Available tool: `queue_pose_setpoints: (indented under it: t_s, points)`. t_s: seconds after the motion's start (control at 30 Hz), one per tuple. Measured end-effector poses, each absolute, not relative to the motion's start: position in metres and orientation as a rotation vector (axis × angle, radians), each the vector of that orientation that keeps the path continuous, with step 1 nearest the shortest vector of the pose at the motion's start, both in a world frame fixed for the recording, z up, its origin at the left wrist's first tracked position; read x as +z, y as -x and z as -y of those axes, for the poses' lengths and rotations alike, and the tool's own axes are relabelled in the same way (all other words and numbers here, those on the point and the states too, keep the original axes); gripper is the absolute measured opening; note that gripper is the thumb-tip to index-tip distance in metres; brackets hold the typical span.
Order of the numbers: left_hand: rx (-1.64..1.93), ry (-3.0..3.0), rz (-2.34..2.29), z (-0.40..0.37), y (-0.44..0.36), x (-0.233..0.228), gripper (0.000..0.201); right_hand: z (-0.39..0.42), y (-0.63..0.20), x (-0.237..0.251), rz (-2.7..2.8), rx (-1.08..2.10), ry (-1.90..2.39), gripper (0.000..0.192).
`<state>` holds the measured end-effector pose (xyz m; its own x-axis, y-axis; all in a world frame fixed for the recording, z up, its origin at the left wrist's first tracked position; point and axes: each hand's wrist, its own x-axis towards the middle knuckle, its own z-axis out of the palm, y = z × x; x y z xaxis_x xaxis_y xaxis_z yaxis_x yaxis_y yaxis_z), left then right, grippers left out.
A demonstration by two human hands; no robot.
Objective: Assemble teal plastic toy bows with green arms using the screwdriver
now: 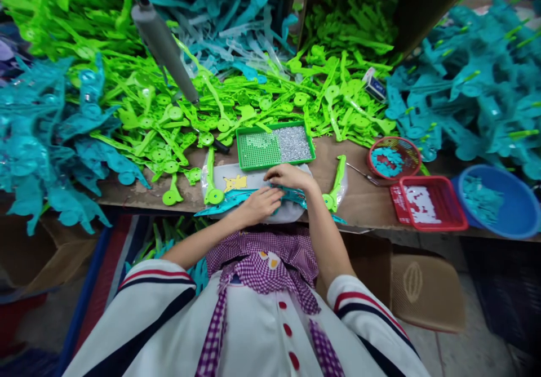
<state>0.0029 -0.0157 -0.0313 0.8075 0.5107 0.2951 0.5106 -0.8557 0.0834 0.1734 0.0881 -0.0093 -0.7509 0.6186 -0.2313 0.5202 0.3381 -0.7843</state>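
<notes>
A long teal plastic part point(234, 198) lies across a grey cloth pad point(265, 177) at the table's front edge. My left hand point(262, 203) is closed on the middle of this part, its fingers curled over it. My right hand point(292, 177) reaches over just behind, fingers bent and fingertips pinched together above the part. What those fingertips hold, if anything, is too small to make out. One lime-green plastic arm point(211, 180) lies at the pad's left end and another green arm point(337, 185) at its right end. Just beyond my hands sits a green tray point(240, 154) with small silvery pieces.
Lime-green parts point(270, 103) are heaped behind the tray. Teal parts pile up at left point(38, 118) and right point(473, 84). A grey electric screwdriver point(164, 53) hangs above. At right stand a red round basket point(416, 165), a red square basket point(459, 216) and a blue bowl point(522, 213).
</notes>
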Motion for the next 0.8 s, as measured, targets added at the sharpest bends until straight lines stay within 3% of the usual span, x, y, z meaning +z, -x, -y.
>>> queue_pose_setpoints:
  t_s: [0.27,0.47,0.63,0.8]
  points:
    - [0.083,-2.933,-0.888,0.011,-0.017,-0.009,0.016,-0.105,-0.159,-0.015,2.634,1.567,0.866,0.034]
    - [-0.089,-2.735,-1.011,0.000,-0.025,0.001,0.014,-0.097,-0.166,-0.016,2.287,1.680,0.996,0.033]
    - [-0.111,-2.663,-1.019,-0.005,-0.024,0.009,0.018,-0.065,-0.185,-0.008,1.863,1.315,1.192,0.028]
    - [-0.086,-2.579,-1.108,-0.015,-0.026,0.016,0.026,-0.005,-0.204,-0.010,1.442,1.231,1.285,0.030]
